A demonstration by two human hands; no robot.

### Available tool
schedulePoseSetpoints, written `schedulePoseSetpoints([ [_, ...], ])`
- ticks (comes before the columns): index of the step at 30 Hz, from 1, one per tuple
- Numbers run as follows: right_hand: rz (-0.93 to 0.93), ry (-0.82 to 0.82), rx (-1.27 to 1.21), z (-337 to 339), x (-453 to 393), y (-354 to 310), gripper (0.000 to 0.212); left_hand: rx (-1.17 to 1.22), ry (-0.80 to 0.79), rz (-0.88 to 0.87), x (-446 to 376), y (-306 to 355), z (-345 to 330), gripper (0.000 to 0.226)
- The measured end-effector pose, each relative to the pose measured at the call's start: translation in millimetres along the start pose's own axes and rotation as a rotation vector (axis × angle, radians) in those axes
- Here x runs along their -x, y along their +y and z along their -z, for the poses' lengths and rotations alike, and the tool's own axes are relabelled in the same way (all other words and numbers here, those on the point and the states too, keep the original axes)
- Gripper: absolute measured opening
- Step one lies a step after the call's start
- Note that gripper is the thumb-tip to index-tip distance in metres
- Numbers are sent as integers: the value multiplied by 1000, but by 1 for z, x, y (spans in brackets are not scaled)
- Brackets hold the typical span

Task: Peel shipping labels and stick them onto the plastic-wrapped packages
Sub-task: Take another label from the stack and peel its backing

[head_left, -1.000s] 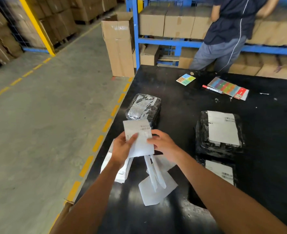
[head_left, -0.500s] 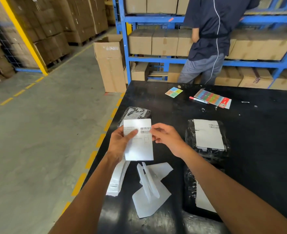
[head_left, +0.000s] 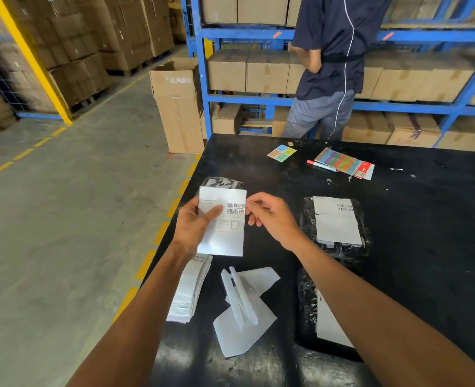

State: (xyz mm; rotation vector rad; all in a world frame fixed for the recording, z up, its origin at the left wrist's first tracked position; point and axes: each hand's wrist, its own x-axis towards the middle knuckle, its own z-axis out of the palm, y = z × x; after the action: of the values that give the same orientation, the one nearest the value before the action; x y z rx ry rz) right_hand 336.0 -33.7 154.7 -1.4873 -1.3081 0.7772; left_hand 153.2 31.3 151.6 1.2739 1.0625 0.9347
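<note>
Head view, black tabletop (head_left: 426, 219): left hand (head_left: 194, 227) closed on a shipping label (head_left: 225, 233), thumb across its printed face, sheet held upright above the tabletop's left edge; right hand (head_left: 272, 216) at the label's right edge beside the barcodes, thumb and forefinger close together (whether they pinch the edge cannot be told); unlabelled plastic-wrapped package (head_left: 222, 182) mostly hidden behind the label; labelled package (head_left: 336, 224) to the right; second labelled package (head_left: 325, 317) nearer, partly under the right forearm; stack of labels (head_left: 188, 291) below the left hand; peeled backing sheets (head_left: 244, 308) beside the stack; red marker (head_left: 321, 165) and coloured sticker sheets (head_left: 342, 162) at the far side.
</note>
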Motion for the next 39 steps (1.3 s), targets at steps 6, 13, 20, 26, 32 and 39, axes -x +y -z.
schedulePoseSetpoints([
  [6,12,-3,84,0,-3,1,9,-15,4,9,0,2,0,30],
  [13,37,15,158,-3,-5,5,9,-33,9,12,-1,2,-1,29],
  [20,64,35,194,-5,-7,8,10,-32,12,23,-1,5,-4,27],
  [26,84,66,216,-5,-9,8,9,-47,14,24,-2,7,-5,29],
  [32,93,87,228,-5,-10,9,2,-56,16,19,-2,7,-6,28],
  [39,101,106,237,-4,-12,9,7,-54,14,13,-3,9,-6,30],
])
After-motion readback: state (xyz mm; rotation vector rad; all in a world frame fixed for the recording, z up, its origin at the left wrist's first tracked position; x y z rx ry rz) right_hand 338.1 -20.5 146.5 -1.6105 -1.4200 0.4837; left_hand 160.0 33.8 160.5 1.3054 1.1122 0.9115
